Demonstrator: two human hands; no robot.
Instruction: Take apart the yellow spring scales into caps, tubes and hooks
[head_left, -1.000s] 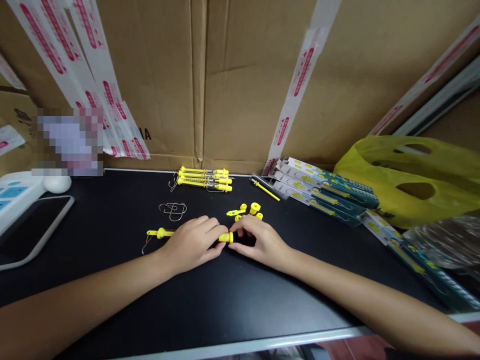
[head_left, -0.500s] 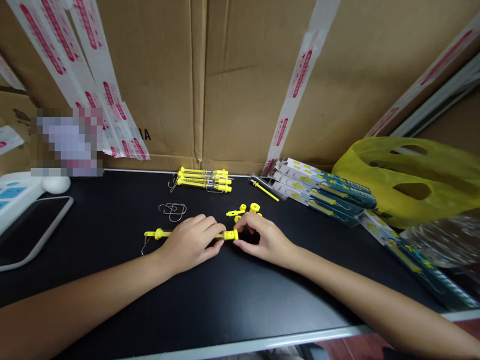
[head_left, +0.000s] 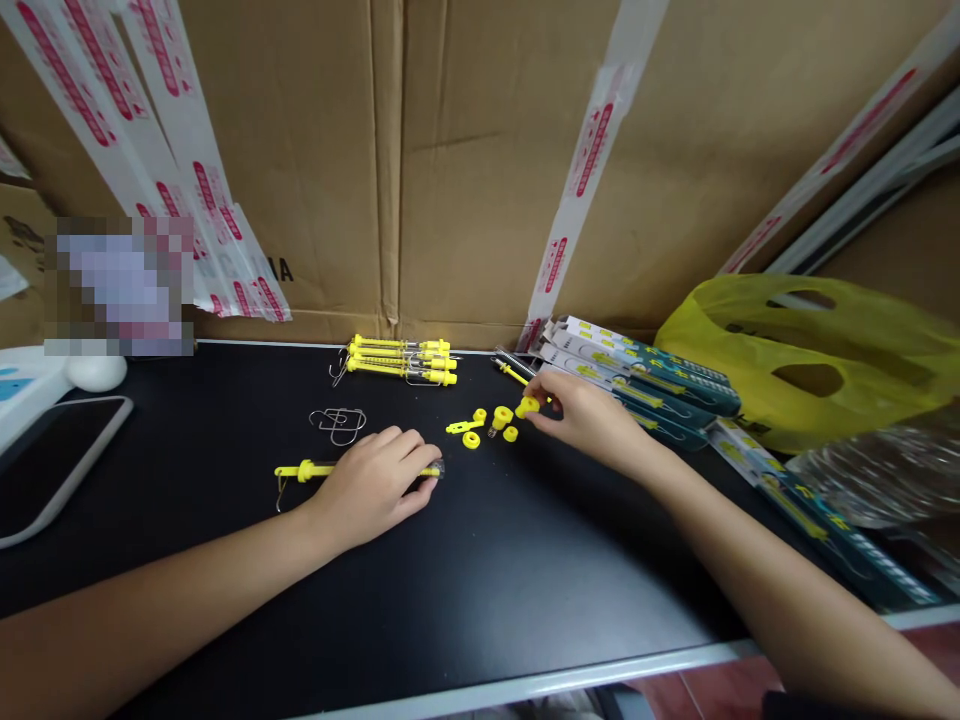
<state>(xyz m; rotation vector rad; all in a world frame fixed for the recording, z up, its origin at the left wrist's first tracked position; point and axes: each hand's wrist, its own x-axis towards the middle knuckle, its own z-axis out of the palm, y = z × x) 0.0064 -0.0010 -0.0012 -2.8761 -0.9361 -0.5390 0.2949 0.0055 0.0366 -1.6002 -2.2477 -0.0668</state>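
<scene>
My left hand (head_left: 381, 485) is closed around the clear tube of a yellow spring scale (head_left: 306, 470), which lies level just above or on the black table. A wire hook hangs from its left end; the tube's right end is bare, without a cap. Between the thumb and fingertips of my right hand (head_left: 570, 412) is a yellow end cap (head_left: 527, 407). Close to it on the table lie small yellow parts: a capped piece with a little spring (head_left: 502, 418), a ring (head_left: 471, 440) and a flat pointer piece (head_left: 463, 427). Loose wire hooks (head_left: 341, 424) lie beyond my left hand.
Several assembled spring scales (head_left: 401, 362) lie at the back. A loose spring (head_left: 516, 360) and a yellow rod (head_left: 513, 372) sit beside printed boxes (head_left: 637, 365). At right are a yellow plastic bag (head_left: 750, 300) and another box (head_left: 825, 510); at left, a phone (head_left: 64, 460).
The yellow cap has come off the right end of the spring scale. My right hand has carried it right and away toward the loose parts. My left hand keeps its grip.
</scene>
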